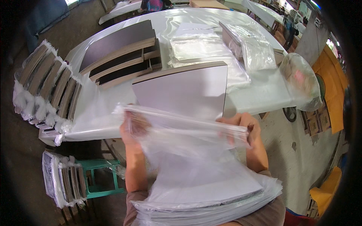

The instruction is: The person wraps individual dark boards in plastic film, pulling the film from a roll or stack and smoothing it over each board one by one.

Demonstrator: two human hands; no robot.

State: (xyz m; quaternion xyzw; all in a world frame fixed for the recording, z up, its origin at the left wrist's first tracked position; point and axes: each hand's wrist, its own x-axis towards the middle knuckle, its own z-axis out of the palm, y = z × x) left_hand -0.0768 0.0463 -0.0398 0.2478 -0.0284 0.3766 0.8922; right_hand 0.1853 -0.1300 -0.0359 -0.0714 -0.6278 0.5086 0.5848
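Just short of the table (260, 88), left hand (132, 126) and right hand (243, 128) each seem to pinch one end of the clear plastic (188, 132), pulled across between them; left fingers blurred. Plastic trails down to the plastic-covered stack (211, 213) against the body. Step: probably spreading or folding plastic; next move likely needs even tension. Tight ahead, white-topped board stack (181, 86) near the edge; more room rightward, above the floor (301, 162).

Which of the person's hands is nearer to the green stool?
Left. The left hand is up and to the right of the green stool in the picture; the right hand is much farther right, at the other end of the clear plastic.
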